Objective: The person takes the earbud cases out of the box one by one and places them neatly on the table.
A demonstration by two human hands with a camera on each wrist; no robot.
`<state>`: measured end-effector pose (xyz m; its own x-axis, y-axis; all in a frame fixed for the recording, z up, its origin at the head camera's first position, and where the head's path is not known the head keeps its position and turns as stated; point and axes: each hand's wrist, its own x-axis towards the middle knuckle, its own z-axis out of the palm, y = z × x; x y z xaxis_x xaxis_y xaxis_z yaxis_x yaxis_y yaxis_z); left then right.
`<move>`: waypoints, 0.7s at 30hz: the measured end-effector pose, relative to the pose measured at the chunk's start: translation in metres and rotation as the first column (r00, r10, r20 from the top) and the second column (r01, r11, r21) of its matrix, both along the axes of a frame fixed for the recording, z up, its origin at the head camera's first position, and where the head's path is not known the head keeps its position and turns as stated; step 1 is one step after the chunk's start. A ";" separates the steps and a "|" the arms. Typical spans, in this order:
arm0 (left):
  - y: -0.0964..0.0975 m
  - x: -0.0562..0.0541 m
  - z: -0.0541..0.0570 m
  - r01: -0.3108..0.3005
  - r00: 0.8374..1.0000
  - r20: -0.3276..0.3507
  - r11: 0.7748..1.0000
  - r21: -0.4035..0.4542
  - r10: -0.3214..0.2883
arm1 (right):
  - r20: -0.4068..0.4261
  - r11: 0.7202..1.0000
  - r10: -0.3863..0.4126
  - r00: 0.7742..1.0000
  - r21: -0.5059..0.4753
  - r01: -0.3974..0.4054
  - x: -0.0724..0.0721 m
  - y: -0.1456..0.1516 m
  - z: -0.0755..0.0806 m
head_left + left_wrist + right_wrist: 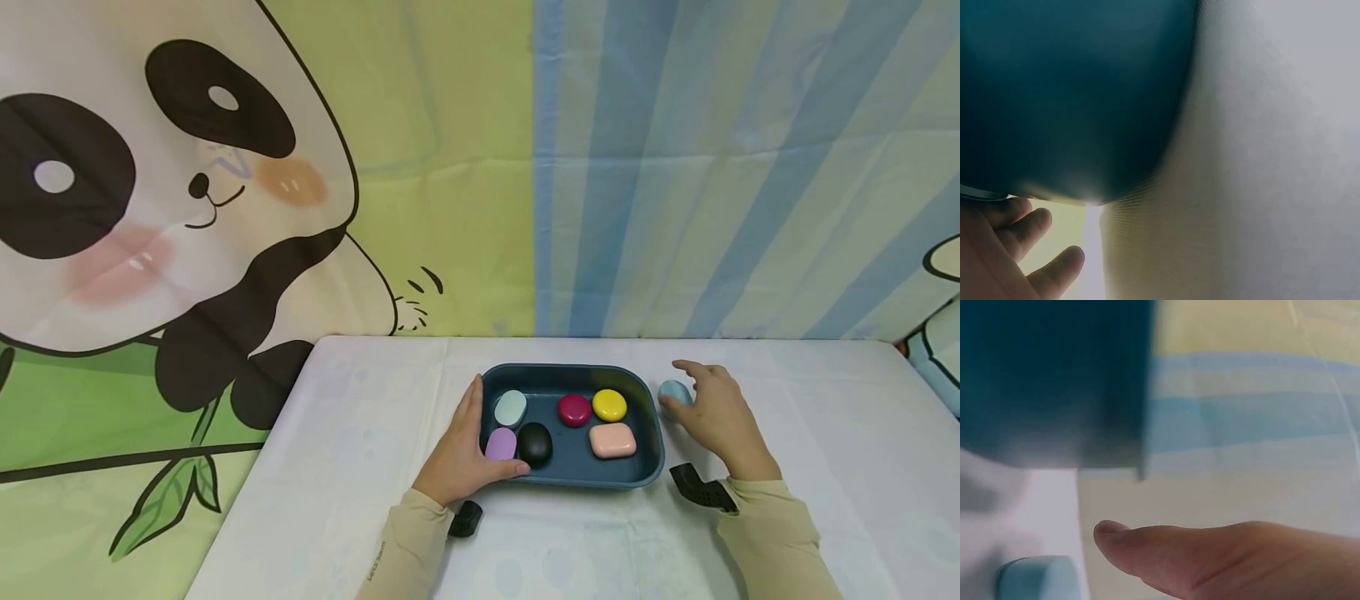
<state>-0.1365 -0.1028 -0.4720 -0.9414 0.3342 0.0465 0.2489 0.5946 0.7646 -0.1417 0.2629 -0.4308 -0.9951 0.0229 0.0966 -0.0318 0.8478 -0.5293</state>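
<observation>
A dark blue oblong tray (573, 462) sits on the white tabletop. My left hand (467, 450) holds its left end, thumb at the front rim and fingers along the left side. In the left wrist view, several fingertips (1063, 265) show beyond the tray's wall (1072, 94). Right of the tray lies a light blue round piece (676, 391), partly hidden by my right hand (720, 417). That hand hovers around the piece, thumb and fingers spread. The right wrist view shows the thumb (1172, 553) apart from the light blue piece (1038, 578).
Inside the tray lie smooth pieces: pale mint (511, 408), purple (501, 444), black (535, 444), dark red (574, 410), yellow (609, 405) and pink (612, 441). A printed panda curtain (450, 167) hangs behind the white table (337, 500). Black straps are at both wrists.
</observation>
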 end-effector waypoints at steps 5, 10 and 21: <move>-0.001 -0.001 -0.001 0.016 1.000 -0.007 1.000 0.008 -0.016 | -0.054 1.000 0.010 0.998 -0.004 -0.010 0.006 -0.008 0.012; -0.003 -0.002 -0.002 0.034 0.999 -0.015 0.999 0.016 -0.033 | -0.066 1.000 0.027 0.997 -0.013 -0.028 0.011 -0.020 0.024; -0.003 -0.001 0.000 0.024 1.000 0.008 0.999 0.030 -0.024 | -0.098 0.996 0.089 0.991 0.001 -0.090 0.019 -0.053 0.035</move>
